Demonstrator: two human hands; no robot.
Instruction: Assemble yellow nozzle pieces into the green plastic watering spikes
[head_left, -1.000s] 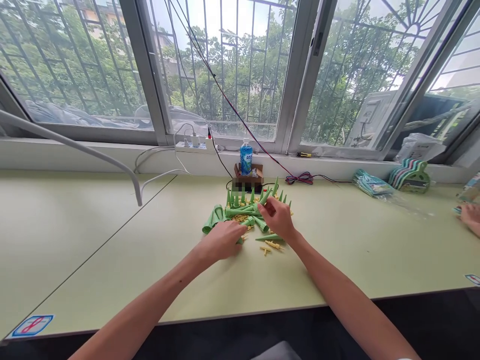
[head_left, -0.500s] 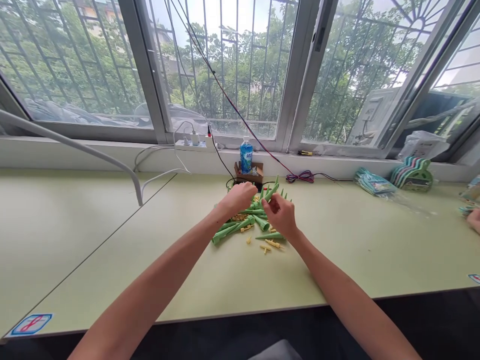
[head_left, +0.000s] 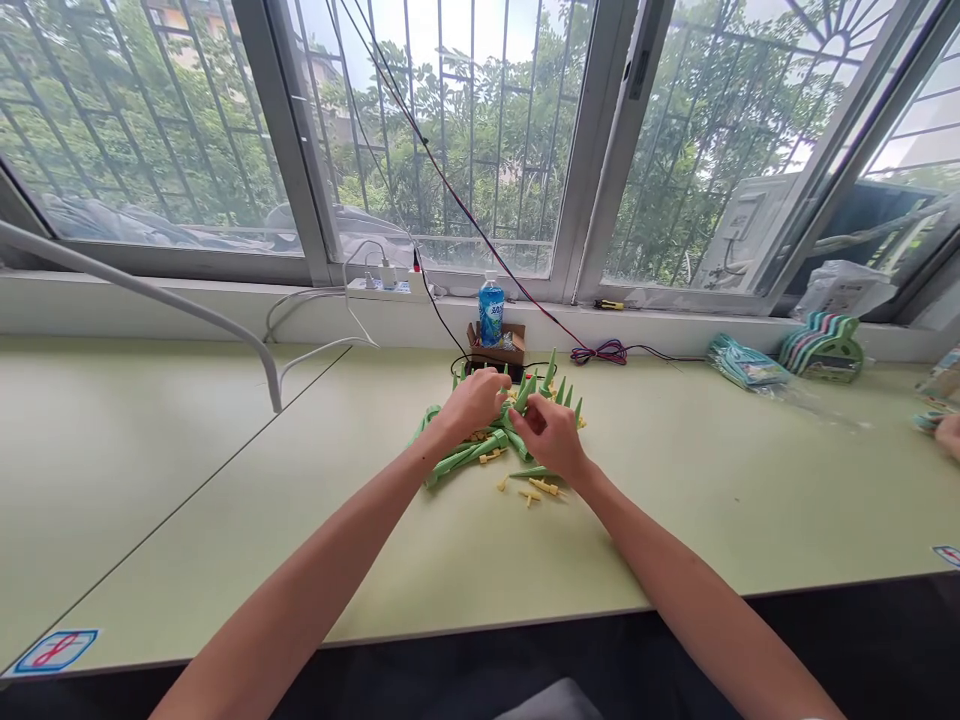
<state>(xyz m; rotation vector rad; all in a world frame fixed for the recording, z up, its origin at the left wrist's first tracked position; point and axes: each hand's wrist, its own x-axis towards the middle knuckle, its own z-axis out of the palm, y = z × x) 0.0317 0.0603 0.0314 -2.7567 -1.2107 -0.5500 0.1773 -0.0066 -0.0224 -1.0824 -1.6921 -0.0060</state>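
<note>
My left hand (head_left: 476,402) is closed over the pile, its fingertips curled; what they hold, if anything, is hidden. Close beside it, my right hand (head_left: 551,435) pinches a hollow green plastic spike (head_left: 523,396), its tip pointing up. Around and beneath both hands lie more green spikes (head_left: 469,457), tapered with wide collars. Behind them several green spikes (head_left: 568,394) stand upright in a row. Small yellow plastic fittings (head_left: 546,487) are scattered among the spikes and in front, including a T-shaped yellow piece (head_left: 529,497).
Behind the pile, a blue bottle (head_left: 491,312) stands by a small cardboard box (head_left: 514,345). A coiled cable (head_left: 600,352) and packaged teal items (head_left: 746,362) lie along the sill. A thick grey cable (head_left: 187,305) arcs over the left. Another person's hand (head_left: 949,434) shows at far right.
My right hand has come slightly down and left with its spike, closer to my left hand. My left hand has shifted a little; its fingers remain curled.
</note>
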